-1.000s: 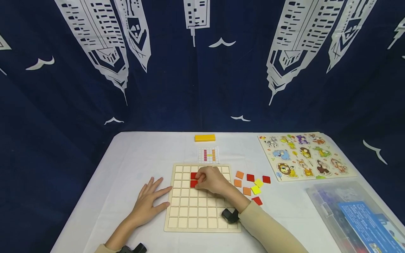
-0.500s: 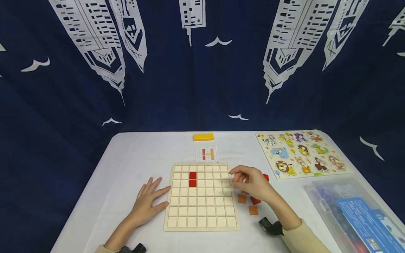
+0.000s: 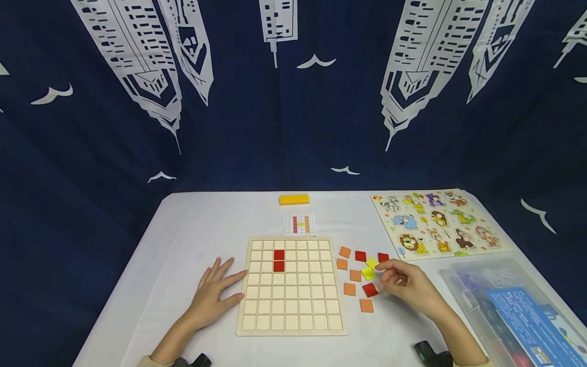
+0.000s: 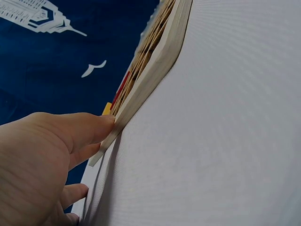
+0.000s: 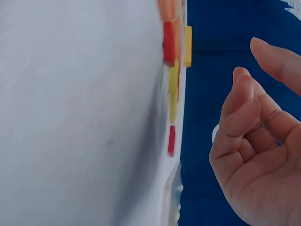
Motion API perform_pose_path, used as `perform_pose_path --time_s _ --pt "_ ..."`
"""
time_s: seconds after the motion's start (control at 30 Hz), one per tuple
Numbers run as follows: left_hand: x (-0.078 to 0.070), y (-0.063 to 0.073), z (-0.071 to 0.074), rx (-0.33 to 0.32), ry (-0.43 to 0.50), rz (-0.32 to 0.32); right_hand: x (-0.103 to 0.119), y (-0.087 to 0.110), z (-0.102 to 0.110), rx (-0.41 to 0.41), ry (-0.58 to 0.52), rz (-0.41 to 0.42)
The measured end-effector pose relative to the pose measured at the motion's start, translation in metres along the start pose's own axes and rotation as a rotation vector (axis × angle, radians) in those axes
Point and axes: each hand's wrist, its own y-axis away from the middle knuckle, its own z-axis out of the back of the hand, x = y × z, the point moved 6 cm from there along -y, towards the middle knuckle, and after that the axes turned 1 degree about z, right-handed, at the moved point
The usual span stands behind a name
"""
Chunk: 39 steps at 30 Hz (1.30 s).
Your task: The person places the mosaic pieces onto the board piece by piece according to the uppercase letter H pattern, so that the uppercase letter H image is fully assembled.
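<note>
My left hand (image 3: 208,298) lies flat on the white table with fingers spread, thumb and forefinger tips against the left edge of the wooden grid board (image 3: 292,330). In the left wrist view the thumb (image 4: 89,127) meets the board's side. Two red square tiles (image 3: 278,260) fill cells one above the other, in the upper part of the grid. My right hand (image 3: 410,285) hovers over the right side of the table beside loose tiles, fingers loosely bent and holding nothing. Nearest it are a yellow tile (image 3: 368,273) and a red tile (image 3: 370,290).
Several orange tiles (image 3: 349,289) lie right of the board. Behind the board are a pattern card (image 3: 299,224) and a yellow block (image 3: 294,200). An animal puzzle board (image 3: 390,216) lies at the back right, with a clear plastic box (image 3: 472,300) in front of it.
My right hand has let go at the red tiles on the board and moved right, past the board's edge, to the loose tiles. The left hand has stayed in place.
</note>
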Motion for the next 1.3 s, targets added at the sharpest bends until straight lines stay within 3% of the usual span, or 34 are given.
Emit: perform_pose_path --time_s 0.23,0.57,0.93,1.3 --pt "0.0 0.0 0.0 -0.001 0.003 -0.011 -0.015 -0.001 -0.003 0.036 -0.036 -0.063" --pt "0.003 0.0 -0.001 0.002 0.001 -0.002 -0.023 -0.003 -0.009 0.092 -0.024 -0.009" --pt "0.001 0.0 0.0 -0.003 0.007 -0.007 -0.029 -0.002 -0.016 0.111 -0.017 -0.04" --pt "-0.001 0.0 0.0 0.001 0.02 -0.004 -0.03 -0.002 -0.02 0.103 0.077 -0.03"
